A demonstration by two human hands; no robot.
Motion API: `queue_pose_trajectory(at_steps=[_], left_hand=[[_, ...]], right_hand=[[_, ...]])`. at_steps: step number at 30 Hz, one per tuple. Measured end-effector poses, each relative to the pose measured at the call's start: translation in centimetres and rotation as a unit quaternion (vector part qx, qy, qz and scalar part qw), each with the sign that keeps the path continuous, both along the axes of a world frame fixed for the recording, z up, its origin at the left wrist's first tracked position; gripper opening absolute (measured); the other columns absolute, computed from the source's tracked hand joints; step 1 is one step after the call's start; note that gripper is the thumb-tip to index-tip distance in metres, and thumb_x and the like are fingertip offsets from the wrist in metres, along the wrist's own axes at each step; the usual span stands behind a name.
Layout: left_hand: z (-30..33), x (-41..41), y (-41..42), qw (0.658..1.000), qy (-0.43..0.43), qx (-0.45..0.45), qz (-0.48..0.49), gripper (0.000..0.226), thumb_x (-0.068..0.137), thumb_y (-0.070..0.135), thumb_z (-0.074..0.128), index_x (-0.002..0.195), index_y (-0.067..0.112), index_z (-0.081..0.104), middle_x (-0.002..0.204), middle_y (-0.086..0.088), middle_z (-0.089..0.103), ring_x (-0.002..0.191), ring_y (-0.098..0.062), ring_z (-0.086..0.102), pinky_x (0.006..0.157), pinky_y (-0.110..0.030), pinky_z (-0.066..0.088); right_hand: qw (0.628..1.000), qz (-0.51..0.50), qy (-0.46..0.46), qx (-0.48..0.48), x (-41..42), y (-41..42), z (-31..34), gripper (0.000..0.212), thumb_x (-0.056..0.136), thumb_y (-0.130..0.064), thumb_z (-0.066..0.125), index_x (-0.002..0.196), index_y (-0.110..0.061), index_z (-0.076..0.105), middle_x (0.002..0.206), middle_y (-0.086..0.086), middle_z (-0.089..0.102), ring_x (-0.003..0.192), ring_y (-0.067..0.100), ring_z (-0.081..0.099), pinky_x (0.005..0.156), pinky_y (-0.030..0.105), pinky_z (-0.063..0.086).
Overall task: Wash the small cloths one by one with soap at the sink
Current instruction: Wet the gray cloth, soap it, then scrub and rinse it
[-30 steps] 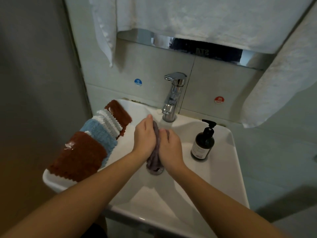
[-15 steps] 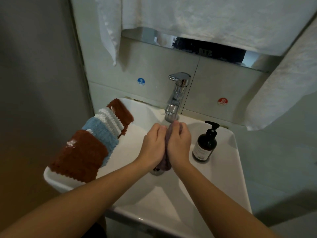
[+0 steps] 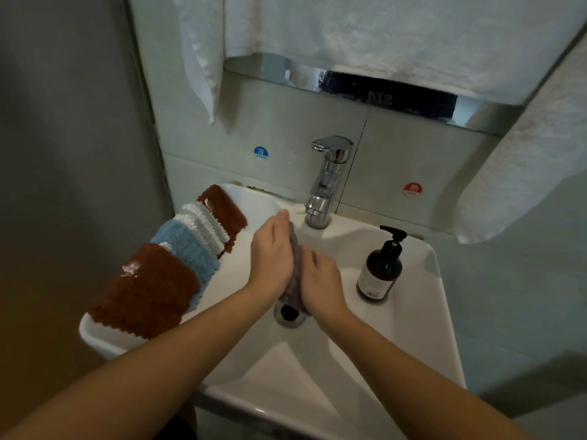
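Head view hides most of our purple cloth (image 3: pixel 296 274), pressed between flat left hand (image 3: pixel 271 255) and right hand (image 3: pixel 320 281), fingers straight, above the white sink (image 3: pixel 413 328); tiled wall (image 3: pixel 279 122) behind.

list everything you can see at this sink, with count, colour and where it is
purple cloth: 1, greyish purple, pressed between both palms over the drain
brown cloths: 2, rust brown, at the near and far ends of the row on the sink's left rim
blue cloth: 1, light blue, in the row beside the near brown one
white cloths: about 2, white, in the row between the blue and far brown ones
sink: 1, white, centre
drain: 1, metal, basin bottom
tap: 1, chrome, back of the sink
soap bottle: 1, dark with black pump, right rim
cold sticker: 1, blue, wall
hot sticker: 1, red, wall
towels: white, hanging above
left hand: flat against the cloth
right hand: flat against the cloth
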State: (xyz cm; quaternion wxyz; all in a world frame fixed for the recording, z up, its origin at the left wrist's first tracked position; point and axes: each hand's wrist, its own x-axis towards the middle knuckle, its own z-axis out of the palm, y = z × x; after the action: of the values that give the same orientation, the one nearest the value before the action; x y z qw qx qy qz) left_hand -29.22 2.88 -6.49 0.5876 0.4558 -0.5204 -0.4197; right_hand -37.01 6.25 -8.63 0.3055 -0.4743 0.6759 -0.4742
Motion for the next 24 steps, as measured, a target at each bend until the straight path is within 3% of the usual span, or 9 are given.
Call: queue_pose_trajectory(at_steps=[2, 5, 7, 10, 13, 15, 17, 20, 24], left_hand=[[-0.5, 0.2, -0.5, 0.999, -0.006, 0.026, 0.018, 0.047, 0.105, 0.036, 0.035, 0.062, 0.018, 0.043, 0.055, 0.004, 0.045, 0.055, -0.009, 0.046, 0.057, -0.027, 0.04], [-1.4, -0.3, 0.5, 0.992, -0.063, 0.091, -0.069, 0.054, 0.105, 0.042, 0.031, 0.064, 0.016, 0.054, 0.057, 0.001, 0.057, 0.06, -0.013, 0.058, 0.062, -0.031, 0.047], [-1.4, -0.5, 1.3, 0.992, -0.058, 0.071, -0.084, 0.049, 0.105, 0.038, 0.033, 0.065, 0.019, 0.052, 0.057, 0.004, 0.055, 0.06, -0.011, 0.055, 0.061, -0.029, 0.045], [-0.8, 0.2, 0.5, 0.998, -0.055, 0.021, -0.003, 0.045, 0.105, 0.034, 0.037, 0.063, 0.021, 0.047, 0.057, 0.007, 0.049, 0.056, -0.005, 0.048, 0.059, -0.024, 0.04], [-1.3, 0.5, -0.1, 0.996, -0.076, 0.05, -0.012, 0.043, 0.103, 0.041, 0.037, 0.07, 0.021, 0.057, 0.068, 0.003, 0.06, 0.07, -0.011, 0.06, 0.066, -0.031, 0.046], [-1.7, 0.1, 0.8, 0.991, -0.104, 0.048, -0.073, 0.04, 0.103, 0.041, 0.038, 0.081, 0.02, 0.064, 0.076, 0.003, 0.066, 0.079, -0.012, 0.065, 0.072, -0.033, 0.051], [-1.4, -0.1, 1.6, 0.989, -0.111, -0.002, -0.097, 0.037, 0.103, 0.034, 0.041, 0.075, 0.023, 0.061, 0.066, 0.007, 0.062, 0.067, -0.002, 0.06, 0.064, -0.023, 0.047], [-0.2, 0.3, 0.7, 0.994, -0.103, -0.032, -0.031, 0.04, 0.104, 0.03, 0.042, 0.065, 0.022, 0.052, 0.056, 0.007, 0.051, 0.054, -0.002, 0.05, 0.056, -0.019, 0.04], [-0.4, 0.0, 0.8, 0.989, -0.133, -0.01, -0.061, 0.039, 0.104, 0.032, 0.039, 0.075, 0.018, 0.059, 0.068, 0.0, 0.062, 0.065, -0.01, 0.061, 0.061, -0.029, 0.048]], right_hand=[[0.998, 0.018, -0.025, -0.059, 0.6, 0.6, 0.5, 0.037, 0.103, -0.031, 0.044, 0.073, -0.015, 0.058, 0.067, 0.002, 0.06, 0.064, 0.013, 0.058, 0.062, 0.03, 0.046], [0.985, -0.055, -0.048, -0.157, 0.1, -0.3, 1.8, 0.032, 0.102, -0.025, 0.047, 0.071, -0.023, 0.053, 0.062, -0.009, 0.053, 0.056, -0.001, 0.049, 0.057, 0.016, 0.04], [0.988, -0.082, -0.035, -0.129, -0.4, -0.6, 1.6, 0.032, 0.103, -0.029, 0.045, 0.072, -0.025, 0.053, 0.065, -0.008, 0.055, 0.058, -0.001, 0.05, 0.06, 0.02, 0.041], [1.0, -0.011, 0.004, -0.02, 0.1, 0.2, 0.6, 0.038, 0.103, -0.033, 0.041, 0.072, -0.019, 0.058, 0.069, -0.001, 0.062, 0.063, 0.01, 0.058, 0.063, 0.03, 0.045], [0.996, 0.022, 0.01, -0.084, 0.2, 0.7, 1.4, 0.039, 0.103, -0.032, 0.044, 0.066, -0.022, 0.054, 0.058, -0.004, 0.055, 0.054, 0.004, 0.051, 0.056, 0.024, 0.042], [0.989, -0.04, -0.013, -0.14, -0.4, 0.1, 1.7, 0.036, 0.102, -0.03, 0.047, 0.067, -0.024, 0.052, 0.057, -0.006, 0.053, 0.053, 0.0, 0.05, 0.056, 0.02, 0.041], [0.991, -0.077, -0.012, -0.109, -0.8, -0.4, 1.3, 0.034, 0.103, -0.032, 0.045, 0.073, -0.021, 0.055, 0.065, -0.005, 0.058, 0.061, 0.003, 0.056, 0.062, 0.025, 0.046], [0.999, -0.019, 0.02, -0.035, -0.2, 0.1, 0.5, 0.035, 0.103, -0.034, 0.041, 0.082, -0.016, 0.062, 0.076, 0.004, 0.067, 0.073, 0.017, 0.066, 0.07, 0.04, 0.056], [0.986, -0.058, -0.044, -0.147, -0.3, 0.3, 2.1, 0.029, 0.103, -0.029, 0.044, 0.08, -0.02, 0.059, 0.067, -0.006, 0.058, 0.059, 0.001, 0.054, 0.057, 0.018, 0.044]])
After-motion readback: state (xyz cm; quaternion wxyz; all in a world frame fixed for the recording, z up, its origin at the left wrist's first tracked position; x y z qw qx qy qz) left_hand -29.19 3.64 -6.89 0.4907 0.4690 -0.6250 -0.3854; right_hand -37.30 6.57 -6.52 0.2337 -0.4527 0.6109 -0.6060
